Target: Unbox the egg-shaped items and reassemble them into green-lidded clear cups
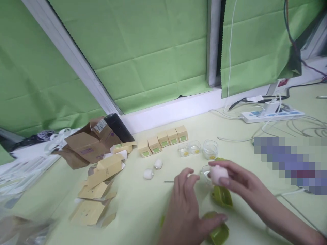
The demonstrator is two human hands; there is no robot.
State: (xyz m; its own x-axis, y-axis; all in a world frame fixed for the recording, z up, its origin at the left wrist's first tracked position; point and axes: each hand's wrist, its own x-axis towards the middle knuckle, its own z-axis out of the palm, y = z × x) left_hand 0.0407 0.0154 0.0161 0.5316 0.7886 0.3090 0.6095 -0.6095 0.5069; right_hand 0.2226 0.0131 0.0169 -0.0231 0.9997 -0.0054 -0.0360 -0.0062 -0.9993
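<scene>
My right hand (240,180) grips a small white rounded piece (218,175) between thumb and fingers. My left hand (185,207) is open, fingers curved and thumb spread, with nothing visible in it. Just below the right hand sits a green shell-like part (222,196); another green part (220,234) lies by my left thumb. Behind the white piece, a clear cup (205,171) is partly hidden. Farther back stand more clear plastic cups (210,149) with yellow stickers. Two similar white pieces (148,174) rest left of my left hand, near a thin metal rod (168,182).
Several small tan boxes (165,139) form a row toward the wall. Opened tan cartons (88,212) lie at left, before a brown cardboard box (88,148) and a black object (119,127). A power strip (273,115) and loose cables occupy the back right.
</scene>
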